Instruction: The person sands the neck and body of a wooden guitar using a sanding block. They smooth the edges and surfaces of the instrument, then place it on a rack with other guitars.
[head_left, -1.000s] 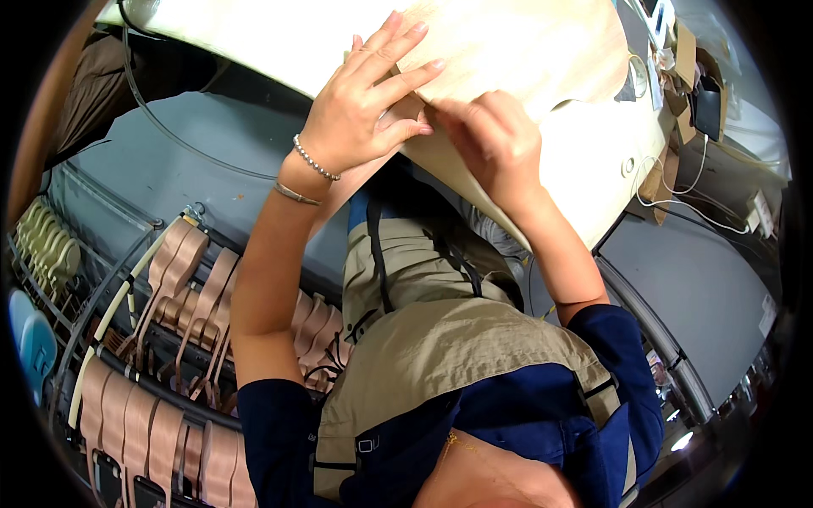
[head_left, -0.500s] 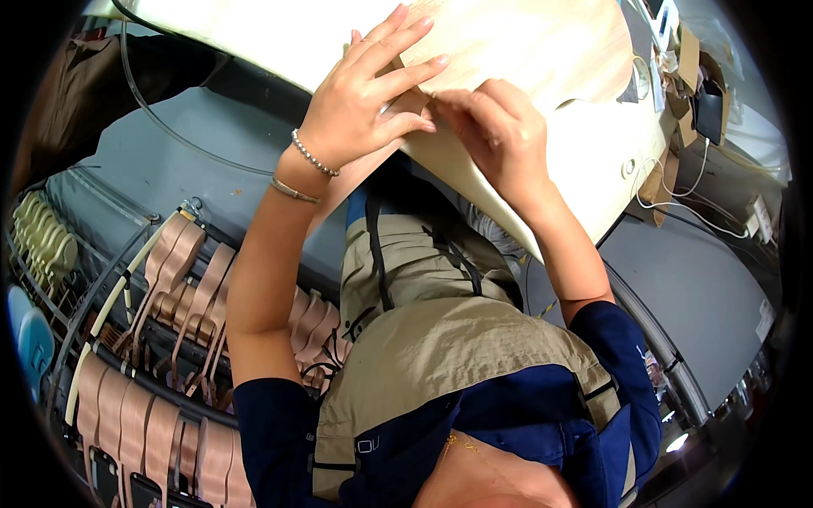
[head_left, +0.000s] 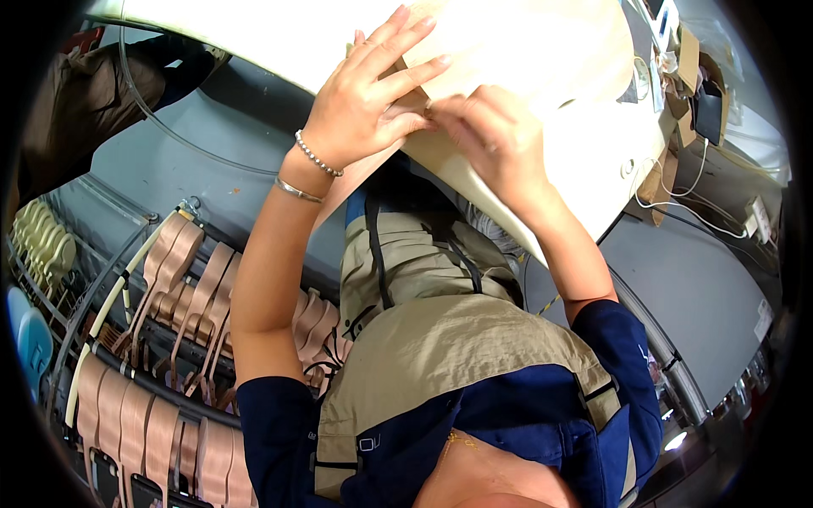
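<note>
My left hand [head_left: 360, 102], with a beaded bracelet and a bangle at the wrist, lies over a light wooden piece with its fingers spread. A strip of that wood [head_left: 360, 184] shows below the hand, slanting past the bench edge. My right hand [head_left: 500, 140] is closed in a pinch close to the left thumb, at the wood's edge. Whatever sits between its fingertips is too small and blurred to name. Beyond both hands, a broad pale wooden panel [head_left: 542, 51] with a rounded right end rests on the cream-covered bench [head_left: 589, 157].
On the left, a rack [head_left: 182, 398] holds several wooden pieces with wide heads and narrow stems. Cream pieces [head_left: 47, 245] hang beyond it. Another person's leg [head_left: 93, 97] is at upper left. Cardboard boxes [head_left: 686, 63] and white cables [head_left: 690, 203] are on the right.
My right hand has shifted slightly, its fingers blurred by motion, while my left stays nearly in place. The other person's leg at upper left has moved.
</note>
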Motion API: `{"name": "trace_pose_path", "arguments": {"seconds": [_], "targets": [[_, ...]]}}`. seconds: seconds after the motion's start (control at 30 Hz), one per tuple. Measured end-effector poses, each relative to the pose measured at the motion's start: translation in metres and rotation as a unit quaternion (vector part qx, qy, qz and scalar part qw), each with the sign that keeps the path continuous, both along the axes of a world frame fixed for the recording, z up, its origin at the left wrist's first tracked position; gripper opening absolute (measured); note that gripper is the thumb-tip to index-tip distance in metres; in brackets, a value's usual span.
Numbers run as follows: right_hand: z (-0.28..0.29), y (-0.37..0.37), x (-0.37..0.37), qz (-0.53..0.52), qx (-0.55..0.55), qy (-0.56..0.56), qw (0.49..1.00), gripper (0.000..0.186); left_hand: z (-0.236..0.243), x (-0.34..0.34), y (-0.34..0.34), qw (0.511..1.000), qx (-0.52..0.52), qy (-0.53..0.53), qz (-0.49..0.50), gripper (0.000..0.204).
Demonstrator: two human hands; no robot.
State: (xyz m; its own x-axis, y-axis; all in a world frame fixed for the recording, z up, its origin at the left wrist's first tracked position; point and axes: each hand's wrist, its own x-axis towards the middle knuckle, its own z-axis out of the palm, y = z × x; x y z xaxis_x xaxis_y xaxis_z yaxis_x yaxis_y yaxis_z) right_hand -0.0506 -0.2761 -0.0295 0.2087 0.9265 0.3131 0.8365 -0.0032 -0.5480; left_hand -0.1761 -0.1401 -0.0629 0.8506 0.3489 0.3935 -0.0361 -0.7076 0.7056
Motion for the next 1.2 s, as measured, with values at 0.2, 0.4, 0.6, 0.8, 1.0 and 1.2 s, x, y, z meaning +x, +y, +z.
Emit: {"name": "trace_pose_path", "arguments": {"seconds": [0.2, 0.4, 0.6, 0.8, 1.0, 1.2], "targets": [[-0.002, -0.010, -0.012, 0.004, 0.002, -0.096, 0.995, 0.021, -0.001, 0.002, 0.001, 1.000, 0.011, 0.010, -0.006, 0.056], [-0.004, -0.017, -0.013, -0.132, -0.001, -0.090, 0.987, 0.020, -0.001, 0.001, 0.002, 1.000, 0.007, -0.002, 0.001, 0.059], [-0.003, -0.018, -0.019, -0.112, 0.012, -0.057, 0.992, 0.020, -0.003, 0.002, 0.003, 1.000, 0.014, -0.012, 0.000, 0.058], [-0.009, -0.019, -0.035, -0.108, 0.021, -0.076, 0.991, 0.017, -0.005, 0.005, 0.003, 1.000, 0.031, -0.002, -0.001, 0.053], [-0.009, -0.014, -0.026, -0.116, 0.036, -0.111, 0.986, 0.017, -0.005, 0.004, 0.004, 0.999, 0.040, 0.001, -0.001, 0.047], [-0.003, -0.017, -0.017, -0.118, 0.025, 0.010, 0.993, 0.015, 0.010, 0.001, 0.009, 0.998, 0.042, 0.052, -0.008, 0.047]]}}
